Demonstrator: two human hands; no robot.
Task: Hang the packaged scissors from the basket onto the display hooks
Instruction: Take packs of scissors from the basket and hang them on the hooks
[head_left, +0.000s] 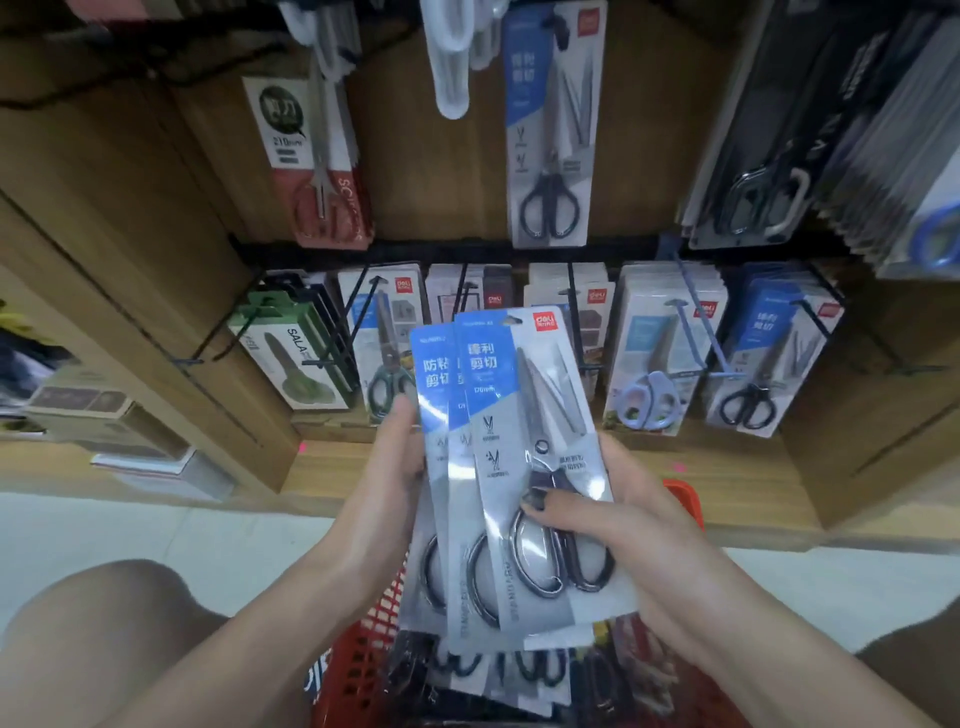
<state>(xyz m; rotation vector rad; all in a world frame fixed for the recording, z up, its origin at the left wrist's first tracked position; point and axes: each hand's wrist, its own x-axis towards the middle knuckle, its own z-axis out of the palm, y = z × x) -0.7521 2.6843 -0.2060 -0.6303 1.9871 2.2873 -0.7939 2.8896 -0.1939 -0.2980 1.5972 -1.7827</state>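
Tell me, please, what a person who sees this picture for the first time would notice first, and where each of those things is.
The eye falls first on the fan of blue-and-grey scissor packs in the middle, held by the left hand and the right hand. Below them, the red basket holds more packs. Behind, display hooks on the wooden wall carry rows of packaged scissors.
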